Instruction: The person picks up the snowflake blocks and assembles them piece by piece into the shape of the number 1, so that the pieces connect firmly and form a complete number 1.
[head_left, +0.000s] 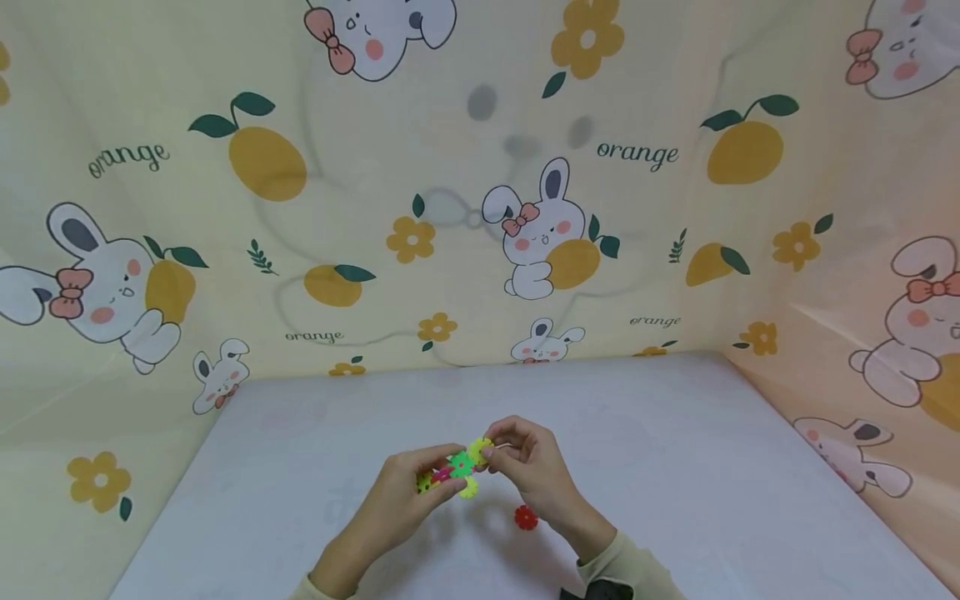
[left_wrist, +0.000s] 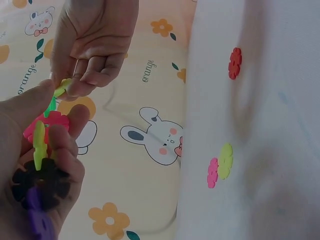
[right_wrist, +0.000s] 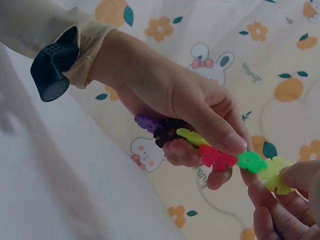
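A chain of interlocking flower-shaped discs runs along my left hand (head_left: 401, 493), whose thumb and fingers grip it. In the right wrist view the chain shows a purple disc (right_wrist: 146, 123), a black disc (right_wrist: 167, 134), a yellow disc (right_wrist: 193, 137), a pink disc (right_wrist: 218, 158) and a green disc (right_wrist: 251, 161). At its far end, my right hand (head_left: 542, 468) pinches a light yellow disc (right_wrist: 276, 175) between thumb and fingers. That disc meets the green one's edge. Both hands are raised above the table, close together.
On the white table (head_left: 660, 467) lie a red disc (left_wrist: 235, 63), a loose yellow disc (left_wrist: 226, 161) and a small pink disc (left_wrist: 213, 173) beside it. Printed cloth (head_left: 465, 167) with rabbits and oranges rises behind the table and at both sides.
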